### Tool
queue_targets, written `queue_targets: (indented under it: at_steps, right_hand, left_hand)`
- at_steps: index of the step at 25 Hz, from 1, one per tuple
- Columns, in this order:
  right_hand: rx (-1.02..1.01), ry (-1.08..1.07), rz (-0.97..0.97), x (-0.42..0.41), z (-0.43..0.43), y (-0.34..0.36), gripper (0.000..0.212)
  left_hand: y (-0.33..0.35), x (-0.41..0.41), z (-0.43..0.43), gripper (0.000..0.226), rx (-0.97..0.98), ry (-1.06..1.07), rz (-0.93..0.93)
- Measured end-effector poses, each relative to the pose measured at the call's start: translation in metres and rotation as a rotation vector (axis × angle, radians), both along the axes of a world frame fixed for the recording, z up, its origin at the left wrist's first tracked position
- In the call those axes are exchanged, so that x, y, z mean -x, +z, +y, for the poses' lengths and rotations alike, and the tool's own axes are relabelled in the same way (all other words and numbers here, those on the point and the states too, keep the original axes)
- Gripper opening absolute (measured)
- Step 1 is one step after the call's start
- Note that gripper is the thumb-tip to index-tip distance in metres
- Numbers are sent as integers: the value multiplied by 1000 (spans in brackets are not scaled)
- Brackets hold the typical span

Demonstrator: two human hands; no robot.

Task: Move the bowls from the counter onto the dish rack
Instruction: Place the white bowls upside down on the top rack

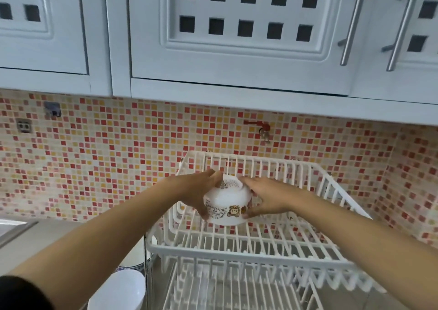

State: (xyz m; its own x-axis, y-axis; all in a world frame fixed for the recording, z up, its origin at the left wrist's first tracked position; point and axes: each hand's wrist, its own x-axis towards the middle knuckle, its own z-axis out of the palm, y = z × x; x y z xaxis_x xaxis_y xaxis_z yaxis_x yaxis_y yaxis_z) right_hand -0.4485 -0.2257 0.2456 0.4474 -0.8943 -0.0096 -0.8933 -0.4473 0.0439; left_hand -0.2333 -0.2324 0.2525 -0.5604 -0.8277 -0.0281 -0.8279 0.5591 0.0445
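A white bowl (226,201) with a cartoon print is turned upside down and tilted, just above the upper tier of the white wire dish rack (265,245). My left hand (201,193) grips its left side and my right hand (265,197) grips its right side. Whether the bowl's rim touches the rack wires I cannot tell. Another white bowl (118,290) stands on the counter at the bottom left, beside the rack. More crockery (135,255) shows behind it, partly hidden by my left arm.
The rack has a lower tier (225,290) with upright prongs. A mosaic tile wall rises behind it, with a red tap (259,126). White cupboards (237,37) hang overhead. A steel sink edge (14,226) lies at the left.
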Motion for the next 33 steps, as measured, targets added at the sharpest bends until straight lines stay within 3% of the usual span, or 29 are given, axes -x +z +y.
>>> queue_targets:
  at_steps: [4, 8, 11, 15, 20, 26, 33]
  right_hand:
    - [9, -29, 2, -3, 5, 2, 101]
    - [-5, -10, 2, -10, 14, 14, 114]
    - [19, 11, -67, -32, 27, 32, 110]
    - [118, 63, -113, -97, 44, 46, 96]
    - [157, 139, -212, -209, 67, 39, 86]
    - [17, 197, -388, -326, 108, -45, 76]
    - [-356, -17, -447, -388, 119, -201, 67]
  left_hand:
    - [2, 3, 2, 83, -18, 20, -19]
    - [13, -6, 14, 94, -78, 17, 59]
    - [30, -30, 26, 87, 37, 14, 126]
    - [45, -94, 48, 66, 190, 120, 160]
    - [28, -193, 88, 66, 198, 290, 133]
    - [-51, -303, 136, 68, 53, 497, 92]
    - [-197, -370, 154, 69, -255, 696, 93]
